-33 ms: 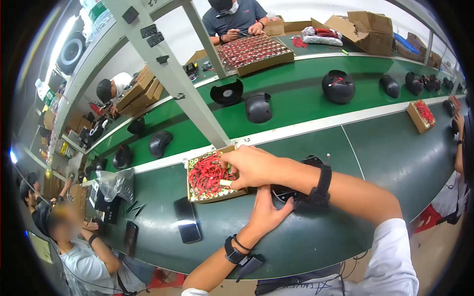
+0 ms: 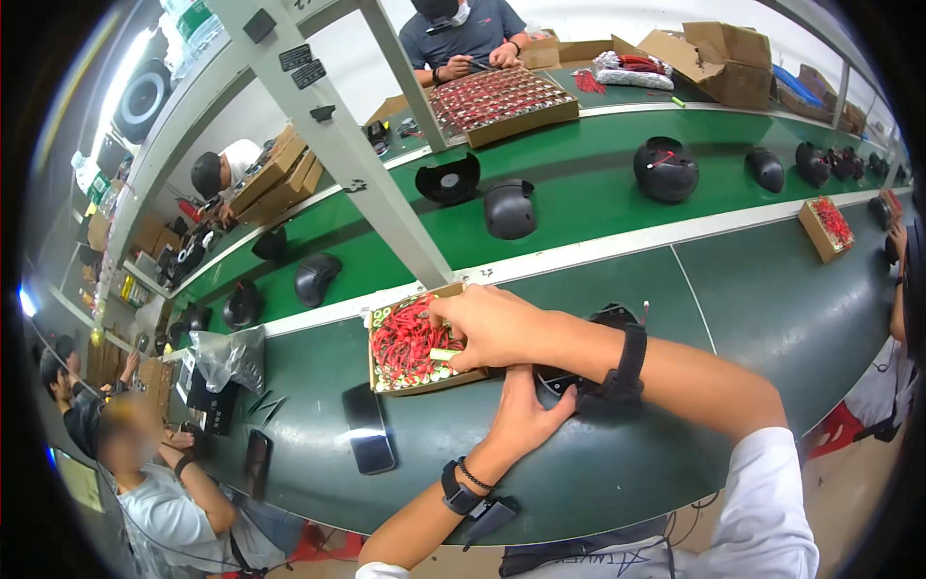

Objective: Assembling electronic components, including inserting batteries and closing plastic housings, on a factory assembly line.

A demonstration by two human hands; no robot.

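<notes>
My right hand (image 2: 492, 328) reaches across my left into a cardboard box (image 2: 434, 388) of red-wired battery cells (image 2: 405, 338). Its thumb and fingers close around a pale green battery cell (image 2: 445, 355) at the box's right side; some fingertips are hidden among the wires. Below it, my left hand (image 2: 523, 415) grips the near left side of a black plastic shell (image 2: 554, 380), thumb along its edge. The left fingers are partly hidden beneath the right hand, and the right forearm covers much of the shell.
A phone (image 2: 369, 429) lies left of my left hand. Behind the box, a metal post (image 2: 386, 222) rises beside the green conveyor belt (image 2: 579, 193), which carries several black shells. Another box of red-wired parts (image 2: 825, 229) stands at right. Co-workers sit across and at both sides.
</notes>
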